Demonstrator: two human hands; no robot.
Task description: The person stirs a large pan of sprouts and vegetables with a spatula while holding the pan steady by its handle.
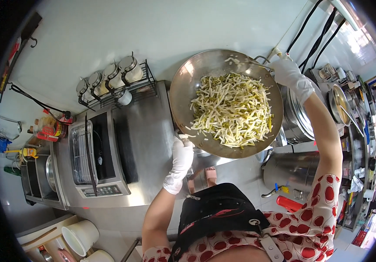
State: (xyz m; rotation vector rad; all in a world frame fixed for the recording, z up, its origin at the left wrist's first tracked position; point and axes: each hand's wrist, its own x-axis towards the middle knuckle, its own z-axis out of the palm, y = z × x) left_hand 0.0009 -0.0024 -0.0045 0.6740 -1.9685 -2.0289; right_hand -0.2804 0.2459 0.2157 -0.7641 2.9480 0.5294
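Observation:
A large metal wok [188,82] is right in front of me, filled with pale strips and chopped green vegetable pieces [234,108]. My left hand [182,157], in a white glove, grips the wok's near-left handle at the rim. At the far-right rim, my right hand [288,73], also gloved, is closed around the handle of a utensil, whose metal part reaches into the wok near a few loose strips. The wok's looped far handle is beside that hand. The utensil's exact kind cannot be told.
Left of the wok, a steel counter [148,131] holds a wire rack [142,93] with lidded jars [130,68] and a countertop appliance with a control panel [104,190]. Large steel pots [297,111] stand on the right, near a pan with a ladle [338,103]. White buckets [80,236] are at lower left.

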